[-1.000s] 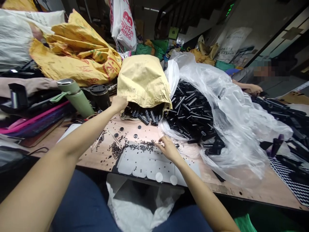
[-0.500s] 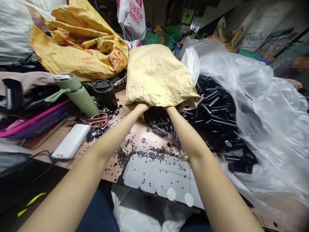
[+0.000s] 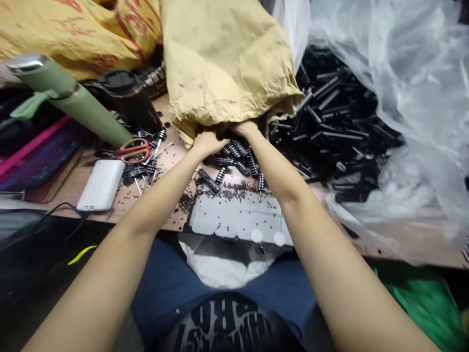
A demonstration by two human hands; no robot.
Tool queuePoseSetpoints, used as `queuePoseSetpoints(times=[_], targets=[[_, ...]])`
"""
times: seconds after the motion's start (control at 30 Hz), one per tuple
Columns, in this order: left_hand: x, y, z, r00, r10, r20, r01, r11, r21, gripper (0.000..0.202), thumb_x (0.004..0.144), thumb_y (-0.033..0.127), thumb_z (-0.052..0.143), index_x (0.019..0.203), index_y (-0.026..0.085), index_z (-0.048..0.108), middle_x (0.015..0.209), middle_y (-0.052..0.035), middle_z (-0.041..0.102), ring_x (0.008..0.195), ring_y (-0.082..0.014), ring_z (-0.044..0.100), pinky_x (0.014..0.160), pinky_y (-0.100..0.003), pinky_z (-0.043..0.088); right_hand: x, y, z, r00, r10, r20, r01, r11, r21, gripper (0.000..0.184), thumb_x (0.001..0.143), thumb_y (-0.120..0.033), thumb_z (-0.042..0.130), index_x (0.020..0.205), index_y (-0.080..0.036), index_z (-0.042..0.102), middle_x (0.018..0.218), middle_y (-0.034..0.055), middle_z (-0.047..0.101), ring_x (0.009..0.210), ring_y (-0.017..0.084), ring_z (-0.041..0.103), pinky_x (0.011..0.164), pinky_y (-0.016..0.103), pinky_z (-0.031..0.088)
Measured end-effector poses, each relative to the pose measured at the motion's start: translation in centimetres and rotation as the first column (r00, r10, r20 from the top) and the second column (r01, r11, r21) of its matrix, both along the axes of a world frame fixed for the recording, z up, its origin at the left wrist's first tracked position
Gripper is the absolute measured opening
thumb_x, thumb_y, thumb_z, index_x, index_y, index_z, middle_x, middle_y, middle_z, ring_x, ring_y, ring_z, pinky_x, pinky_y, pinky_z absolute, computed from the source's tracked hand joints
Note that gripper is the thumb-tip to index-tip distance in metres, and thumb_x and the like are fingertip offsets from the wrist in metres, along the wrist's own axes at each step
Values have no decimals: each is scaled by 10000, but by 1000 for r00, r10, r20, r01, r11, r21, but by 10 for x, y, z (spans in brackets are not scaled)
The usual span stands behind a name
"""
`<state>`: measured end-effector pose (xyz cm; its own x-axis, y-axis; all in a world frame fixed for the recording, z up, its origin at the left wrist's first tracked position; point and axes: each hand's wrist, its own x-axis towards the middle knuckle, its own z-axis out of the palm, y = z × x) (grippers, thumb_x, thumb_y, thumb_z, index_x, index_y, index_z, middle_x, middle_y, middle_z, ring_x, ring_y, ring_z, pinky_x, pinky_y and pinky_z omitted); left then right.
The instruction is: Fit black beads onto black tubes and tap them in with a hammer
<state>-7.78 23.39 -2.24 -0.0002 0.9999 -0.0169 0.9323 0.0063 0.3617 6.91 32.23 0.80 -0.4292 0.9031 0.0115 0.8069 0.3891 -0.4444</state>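
Note:
A cream-coloured sack [image 3: 227, 63] lies with its mouth facing me, and both my hands reach in at its lower edge. My left hand [image 3: 208, 143] is at the left of the opening. Its thumb stretches out to the right over a heap of small black-and-silver patterned cylinders [image 3: 238, 149]; its other fingers are partly hidden. My right hand [image 3: 245, 128] is at the right of the opening, its fingers hidden under the sack's edge. More cylinders lie just in front of the hands. Tiny black rings [image 3: 234, 193] are scattered over the table and a grey mat [image 3: 234, 215].
Left on the table stand a green flask [image 3: 84, 107] and a black cup [image 3: 128, 98], near red-handled scissors [image 3: 135, 150] and a white power bank [image 3: 101, 186]. To the right, black tubes [image 3: 330, 112] fill a clear plastic bag [image 3: 421, 98]. A yellow sack [image 3: 80, 34] is behind.
My view has tilted down. My hands have drawn back partly out of the sack, and more of the patterned cylinders now lie on the table before its mouth.

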Motion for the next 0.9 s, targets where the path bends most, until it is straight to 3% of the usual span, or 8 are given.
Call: queuePoseSetpoints(times=[0.13, 0.27, 0.37, 0.47, 0.6, 0.73, 0.83, 0.9], targets=[[12, -63, -5, 999, -38, 21, 33, 985, 170, 795, 826, 586, 515, 1461, 154, 307, 1532, -182, 257, 1415, -445, 140, 1109, -650, 135, 18, -51, -15, 998, -29, 48, 33, 995, -90, 632, 871, -384, 617, 1337, -2, 425, 1435, 197, 390, 1353, 395, 329, 1094, 606, 205], [19, -127, -7, 975, -211, 71, 186, 949, 256, 687, 903, 535, 426, 1454, 144, 305, 1531, -164, 251, 1431, -363, 165, 1152, -559, 127, 61, -119, -18, 997, 45, -66, -43, 999, 25, 571, 911, -442, 529, 1322, -57, 436, 1514, 150, 197, 1414, 424, 144, 1103, 640, 91], [17, -165, -3, 973, -207, 99, 175, 948, 266, 621, 934, 518, 366, 1431, 145, 355, 1485, -164, 338, 1393, -317, 290, 1157, -494, 199, 106, -180, -5, 993, 65, -98, -60, 997, 52, 487, 897, -458, 557, 1242, -117, 515, 1463, 120, 307, 1396, 359, 245, 1129, 598, 147], [16, -193, -2, 985, -167, 51, 149, 957, 250, 588, 946, 502, 334, 1437, 180, 368, 1491, -149, 355, 1408, -307, 272, 1159, -508, 191, 146, -240, 6, 993, 31, -115, -22, 996, 83, 348, 900, -414, 572, 1168, -191, 572, 1338, 100, 477, 1311, 293, 396, 1118, 533, 276], [21, -215, -12, 978, -179, -111, 195, 969, 152, 601, 945, 523, 307, 1475, 238, 320, 1570, -108, 227, 1461, -335, 82, 1131, -633, 45, 163, -308, -9, 990, -87, -112, 105, 980, 169, 369, 895, -373, 581, 1213, -188, 561, 1335, 134, 501, 1280, 281, 424, 1089, 489, 334], [27, -217, -23, 971, -164, -174, 188, 973, 131, 626, 952, 541, 246, 1489, 223, 296, 1578, -106, 202, 1466, -302, 87, 1146, -591, 24, 145, -361, -45, 990, -137, 16, 131, 971, 199, 522, 913, -462, 526, 1339, -163, 485, 1472, 161, 376, 1370, 294, 316, 1133, 492, 256], [33, -210, -25, 974, -131, -184, 161, 974, 162, 646, 953, 552, 226, 1478, 189, 322, 1561, -124, 249, 1460, -298, 126, 1153, -572, 41, 132, -372, -59, 985, -138, 108, 111, 968, 224, 552, 929, -475, 491, 1386, -169, 439, 1511, 145, 326, 1404, 305, 257, 1150, 519, 191], [40, -205, -24, 980, -93, -175, 125, 975, 183, 645, 956, 544, 218, 1468, 170, 340, 1549, -144, 271, 1453, -316, 142, 1138, -605, 53, 126, -359, -57, 968, -235, 88, 205, 943, 261, 522, 948, -445, 465, 1385, -161, 438, 1473, 152, 379, 1355, 303, 326, 1121, 494, 252]])
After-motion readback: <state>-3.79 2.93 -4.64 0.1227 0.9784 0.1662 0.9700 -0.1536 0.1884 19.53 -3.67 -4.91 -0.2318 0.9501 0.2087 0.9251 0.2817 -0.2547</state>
